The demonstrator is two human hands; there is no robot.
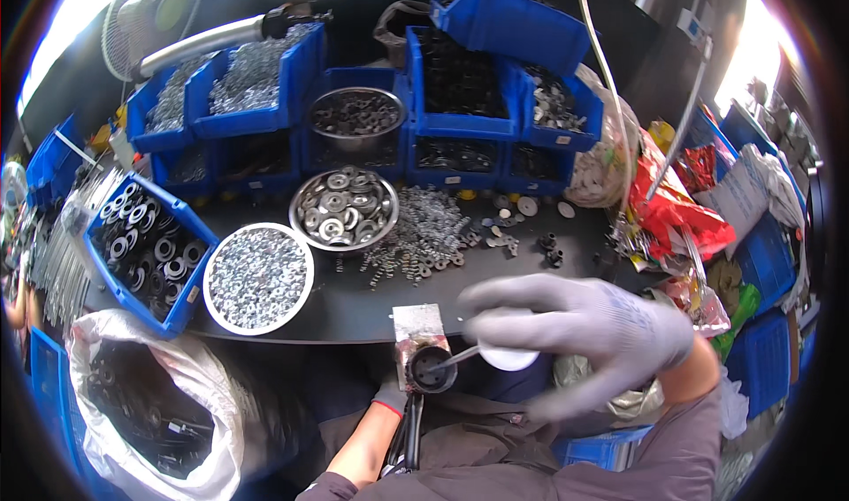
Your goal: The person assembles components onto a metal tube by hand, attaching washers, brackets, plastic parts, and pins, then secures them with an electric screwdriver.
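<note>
My right hand (588, 328), in a grey glove and blurred by motion, hovers over the front edge of the table with its fingers stretched apart. Partly behind its fingers is a white round object (506, 356). A thin stick (463, 356) runs from near that object into a round black cup-like part (432, 370). The black part sits at the lower end of a worn, pale rectangular block (416, 322), with dark rods (413, 439) below. My left hand (390, 397), gloved with a red cuff edge, is beside and partly behind the block; its fingers are hidden.
Ahead are a bowl of metal rings (386, 202), loose springs (423, 227) and a white-rimmed tub of small metal parts (305, 299). Stacked blue bins (464, 128) line the back. A white sack (97, 413) stands left, and red plastic packaging (685, 205) lies right.
</note>
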